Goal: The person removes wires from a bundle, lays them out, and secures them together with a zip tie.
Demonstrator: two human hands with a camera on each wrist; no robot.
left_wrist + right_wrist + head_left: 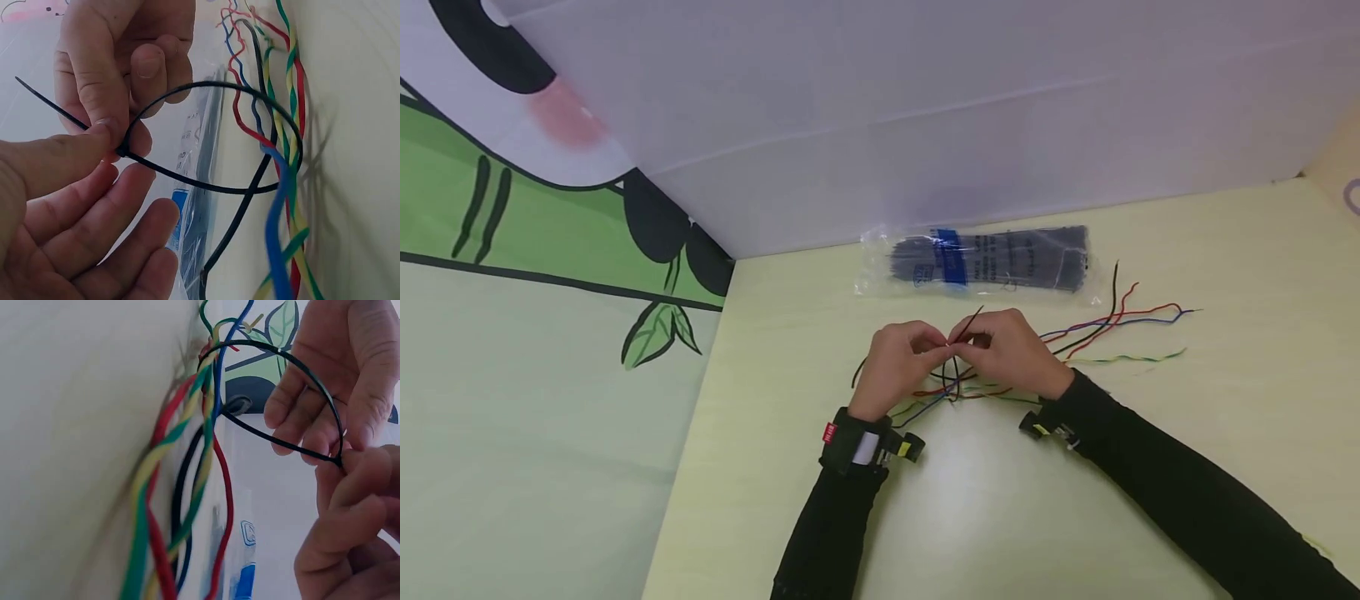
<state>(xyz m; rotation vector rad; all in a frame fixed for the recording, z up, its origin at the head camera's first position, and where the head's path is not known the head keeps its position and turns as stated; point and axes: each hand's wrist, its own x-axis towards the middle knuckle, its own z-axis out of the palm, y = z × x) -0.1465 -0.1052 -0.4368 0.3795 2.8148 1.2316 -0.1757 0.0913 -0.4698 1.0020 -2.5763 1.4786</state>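
Note:
A black cable tie (187,185) forms a wide loop around a loose bundle of wires: a blue wire (275,219), red wires (227,500), black ones and twisted green-and-yellow ones (142,465). My left hand (891,367) pinches the tie at its head between thumb and index finger, the other fingers loosely bent. Right beside it, my right hand (1011,350) pinches the tie's tail, whose thin tip sticks up past the fingers. Both hands' fingertips meet just above the bundle. In the head view the hands partly cover the wires.
Behind the hands lies a clear plastic bag of dark cable ties (1015,258) with a blue label. Wire ends (1150,315) spread out to the right on the pale table (970,517). A white panel (925,133) stands along the table's back edge.

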